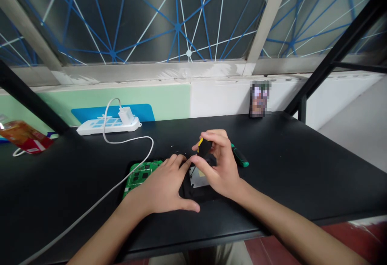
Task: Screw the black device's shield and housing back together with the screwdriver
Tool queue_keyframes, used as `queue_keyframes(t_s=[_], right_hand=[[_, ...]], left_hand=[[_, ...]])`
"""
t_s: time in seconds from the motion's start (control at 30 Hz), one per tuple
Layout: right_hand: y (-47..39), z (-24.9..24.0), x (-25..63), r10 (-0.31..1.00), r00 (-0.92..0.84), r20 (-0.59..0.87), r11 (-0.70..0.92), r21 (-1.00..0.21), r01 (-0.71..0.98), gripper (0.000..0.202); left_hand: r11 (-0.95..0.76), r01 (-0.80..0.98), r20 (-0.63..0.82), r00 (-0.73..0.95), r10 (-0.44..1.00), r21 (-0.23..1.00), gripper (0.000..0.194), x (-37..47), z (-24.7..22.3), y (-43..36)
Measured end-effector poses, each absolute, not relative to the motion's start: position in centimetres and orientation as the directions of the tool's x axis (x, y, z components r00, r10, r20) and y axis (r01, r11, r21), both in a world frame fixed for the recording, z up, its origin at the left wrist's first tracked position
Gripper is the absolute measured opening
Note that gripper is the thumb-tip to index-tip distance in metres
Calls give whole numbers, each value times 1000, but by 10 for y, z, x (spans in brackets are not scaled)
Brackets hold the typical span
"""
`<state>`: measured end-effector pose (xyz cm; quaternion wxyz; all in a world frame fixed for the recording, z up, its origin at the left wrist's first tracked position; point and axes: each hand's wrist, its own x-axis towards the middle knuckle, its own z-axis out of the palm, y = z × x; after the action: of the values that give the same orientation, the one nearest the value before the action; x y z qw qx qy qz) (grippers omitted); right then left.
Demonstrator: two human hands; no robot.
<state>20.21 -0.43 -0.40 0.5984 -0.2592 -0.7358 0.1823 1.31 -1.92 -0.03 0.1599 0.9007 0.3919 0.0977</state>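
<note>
Our forearms (281,218) reach over the table (302,160): left hand (163,184) spread across the case (198,179) beside the circuit board (137,179), right hand (223,166) pinching a screwdriver (205,148). We're likely screwing; next calls for steady downward pressure.

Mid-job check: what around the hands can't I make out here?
In the head view:
Part of the green circuit board: hidden by the left hand.
Right side of the metal plate: hidden by the right hand.
Tip of the black-and-yellow tool: too small to make out.
Left end of the green tool: behind that hand.
</note>
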Motion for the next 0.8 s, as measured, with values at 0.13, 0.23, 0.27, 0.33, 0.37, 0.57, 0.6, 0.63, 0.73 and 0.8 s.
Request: queue_keyframes(t_s=[0.13, 0.23, 0.27, 0.33, 0.37, 0.57, 0.6, 0.63, 0.73, 0.8], right_hand=[[-3, -5, 203, 574, -126, 809, 813, -546, 202, 56], [-4, -4, 203, 579, -111, 808, 810, -553, 197, 52], [-5, -4, 203, 587, -118, 801, 807, -566, 172, 51], [-7, -3, 203, 598, -152, 787, 801, -589, 101, 49], [-8, -3, 203, 599, -172, 782, 799, -597, 67, 48], [-6, -3, 204, 551, -205, 809, 828, -560, 12, 49], [-5, -3, 204, 537, -199, 820, 839, -543, 28, 53], [-4, -3, 204, 526, -193, 828, 848, -527, 51, 57], [-2, -3, 204, 506, -156, 848, 862, -492, 122, 59], [-1, -3, 204, 506, -123, 854, 860, -488, 150, 56]], left_hand=[[-638, 672, 57, 671, 739, 376, 95, 14, 1, -19], [-641, 668, 52, 676, 735, 377, 95, 15, 4, -20], [-643, 667, 50, 679, 733, 375, 93, 15, 5, -20], [-646, 666, 45, 682, 730, 372, 92, 15, 6, -20], [-645, 668, 43, 681, 731, 370, 91, 15, 6, -20], [-661, 658, 66, 689, 722, 361, 88, 14, 3, -20], [-664, 652, 76, 690, 720, 366, 85, 14, 2, -20], [-665, 648, 82, 690, 719, 372, 82, 14, 2, -20], [-650, 654, 78, 679, 730, 386, 81, 14, 2, -20], [-642, 667, 61, 674, 736, 378, 87, 15, 3, -20]])
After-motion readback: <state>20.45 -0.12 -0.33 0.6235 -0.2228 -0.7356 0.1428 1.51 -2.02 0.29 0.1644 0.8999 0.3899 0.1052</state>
